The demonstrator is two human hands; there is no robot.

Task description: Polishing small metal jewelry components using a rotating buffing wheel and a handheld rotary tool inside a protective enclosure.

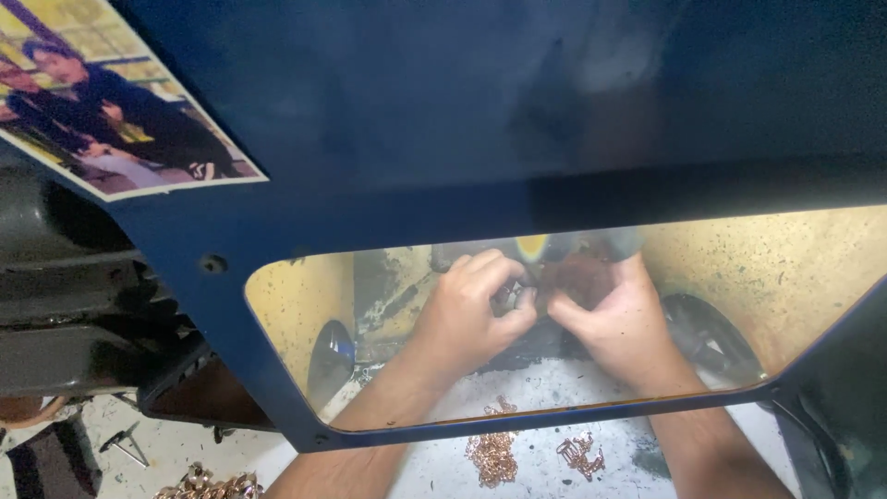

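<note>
Together, both hands work behind the window (758, 277) of a blue guard (388, 185): left hand (467, 310) and right hand (617, 319) each close their grip on a small metal piece (514, 298), steadying it against the buffing wheel (577, 275); chains (492, 455) lie on the bench (434, 471).

The dark blue painted metal hood (480, 102) filling the upper frame is smooth with a dull sheen. Its clear plastic window (785, 268) at centre right is speckled and yellow-stained. A glossy paper photograph (111, 102) sticks at upper left. Shiny copper-coloured metal chain pieces (492, 456) lie at lower centre on the dusty, matt white table (443, 471).
</note>
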